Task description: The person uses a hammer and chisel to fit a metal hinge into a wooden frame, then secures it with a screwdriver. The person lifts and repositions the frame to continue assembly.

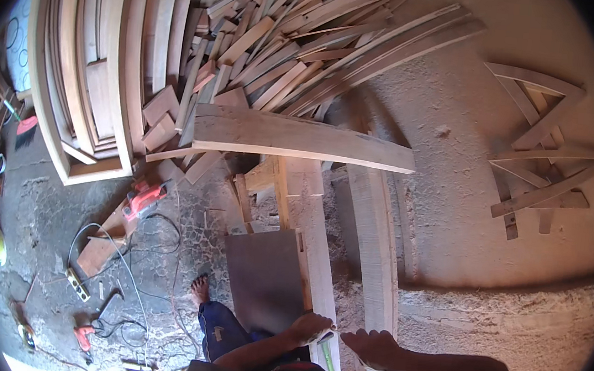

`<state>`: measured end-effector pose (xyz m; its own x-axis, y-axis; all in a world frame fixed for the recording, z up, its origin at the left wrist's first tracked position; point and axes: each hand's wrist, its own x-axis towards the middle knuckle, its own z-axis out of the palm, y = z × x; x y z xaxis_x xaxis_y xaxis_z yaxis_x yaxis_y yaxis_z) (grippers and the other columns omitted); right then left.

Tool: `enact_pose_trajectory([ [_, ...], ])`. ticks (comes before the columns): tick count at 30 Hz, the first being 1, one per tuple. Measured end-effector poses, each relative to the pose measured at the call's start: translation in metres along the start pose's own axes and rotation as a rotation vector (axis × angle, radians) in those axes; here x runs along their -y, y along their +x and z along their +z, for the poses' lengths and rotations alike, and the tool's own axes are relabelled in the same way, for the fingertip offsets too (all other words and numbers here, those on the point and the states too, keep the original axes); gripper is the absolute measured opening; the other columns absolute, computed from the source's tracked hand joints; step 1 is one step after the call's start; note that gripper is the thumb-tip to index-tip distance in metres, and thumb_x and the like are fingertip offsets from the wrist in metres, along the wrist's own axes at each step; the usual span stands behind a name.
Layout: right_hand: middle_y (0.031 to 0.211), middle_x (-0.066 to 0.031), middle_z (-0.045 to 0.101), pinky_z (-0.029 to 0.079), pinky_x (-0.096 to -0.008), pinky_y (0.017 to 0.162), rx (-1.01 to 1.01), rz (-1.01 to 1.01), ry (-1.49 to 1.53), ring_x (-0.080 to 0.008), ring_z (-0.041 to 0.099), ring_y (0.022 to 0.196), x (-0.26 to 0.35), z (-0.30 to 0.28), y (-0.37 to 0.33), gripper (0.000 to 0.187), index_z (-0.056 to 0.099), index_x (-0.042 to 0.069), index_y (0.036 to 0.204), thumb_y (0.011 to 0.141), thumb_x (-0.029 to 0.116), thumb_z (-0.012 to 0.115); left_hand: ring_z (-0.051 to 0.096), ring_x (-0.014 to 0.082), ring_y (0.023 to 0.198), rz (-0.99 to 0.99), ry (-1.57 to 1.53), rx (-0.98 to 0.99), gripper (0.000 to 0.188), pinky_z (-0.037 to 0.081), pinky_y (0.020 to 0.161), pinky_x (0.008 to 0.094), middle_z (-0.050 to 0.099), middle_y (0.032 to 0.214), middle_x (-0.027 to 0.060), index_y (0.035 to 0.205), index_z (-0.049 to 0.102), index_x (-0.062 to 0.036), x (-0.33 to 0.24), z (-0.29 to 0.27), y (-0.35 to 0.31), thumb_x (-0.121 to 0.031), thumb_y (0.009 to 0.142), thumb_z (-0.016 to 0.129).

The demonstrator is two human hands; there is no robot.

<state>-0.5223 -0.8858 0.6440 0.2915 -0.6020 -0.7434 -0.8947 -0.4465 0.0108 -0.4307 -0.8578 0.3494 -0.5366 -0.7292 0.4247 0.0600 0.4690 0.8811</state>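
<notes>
Plank [321, 274] runs forward from below, between left hand [311, 328] and right hand [371, 348] — whether either grips anything, I cannot tell — probably stiff, weighty, best held by both long edges.

Your left hand [312, 328] and right hand [372, 349] are near each other over a pale plank [318, 259], a slim green item [327, 359], hard to identify, between them. Ahead-left of them you have a dark panel [263, 272], then a red power tool [144, 201]; well ahead, piled wood pieces [257, 39].
</notes>
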Motion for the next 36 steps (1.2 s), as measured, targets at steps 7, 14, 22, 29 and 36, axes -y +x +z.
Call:
enact_pose_trajectory([
  [7,0.081,-0.0053,0.066,0.039,-0.0308,0.035,0.209,0.370,1.156,-0.0109,0.051,0.046,-0.063,0.075,0.012,0.042,0.061,0.014,0.137,0.100,0.035,0.064,0.066,0.0277,0.082,-0.035,0.113,0.122,0.015,0.053,0.074,0.0432,0.064,0.086,0.0070,0.107,0.061,-0.0156,0.000,0.000,-0.004,-0.020,0.093,0.058],
  [14,0.081,-0.0096,0.067,0.046,-0.0311,0.042,0.226,0.453,0.970,-0.0131,0.060,0.052,-0.019,0.016,0.017,0.041,0.061,0.011,0.137,0.103,0.032,0.059,0.068,0.0294,0.078,0.016,0.115,0.002,0.013,0.055,0.070,0.0440,0.064,0.078,0.0070,0.104,0.063,-0.0155,0.008,0.010,-0.010,-0.023,0.094,0.059],
  [22,0.086,-0.0195,0.065,0.051,-0.0411,0.045,0.266,-0.076,-0.043,-0.0249,0.064,0.058,-0.027,0.007,0.013,0.042,0.054,0.012,0.142,0.103,0.029,0.051,0.066,0.0243,0.074,0.012,0.098,-0.037,0.012,0.052,0.068,0.0409,0.064,0.081,0.0037,0.102,0.064,-0.0165,0.005,0.009,0.000,-0.020,0.090,0.064],
  [29,0.086,-0.0033,0.066,0.032,-0.0206,0.034,0.345,0.938,1.691,-0.0047,0.044,0.044,-0.034,0.032,0.002,0.034,0.071,0.011,0.117,0.097,0.038,0.072,0.063,0.0214,0.073,0.062,0.235,0.074,0.011,0.051,0.067,0.0376,0.058,0.078,0.0014,0.097,0.062,-0.0162,0.009,0.012,-0.003,-0.024,0.089,0.064],
  [36,0.070,-0.0082,0.059,0.043,-0.0318,0.036,-0.098,-0.142,-0.174,-0.0145,0.055,0.044,0.000,0.009,0.003,0.036,0.060,0.008,0.130,0.096,0.022,0.063,0.064,0.0266,0.078,0.096,-0.002,-0.205,0.008,0.051,0.072,0.0412,0.060,0.082,0.0066,0.099,0.060,-0.0142,-0.002,0.002,-0.002,-0.020,0.093,0.062],
])
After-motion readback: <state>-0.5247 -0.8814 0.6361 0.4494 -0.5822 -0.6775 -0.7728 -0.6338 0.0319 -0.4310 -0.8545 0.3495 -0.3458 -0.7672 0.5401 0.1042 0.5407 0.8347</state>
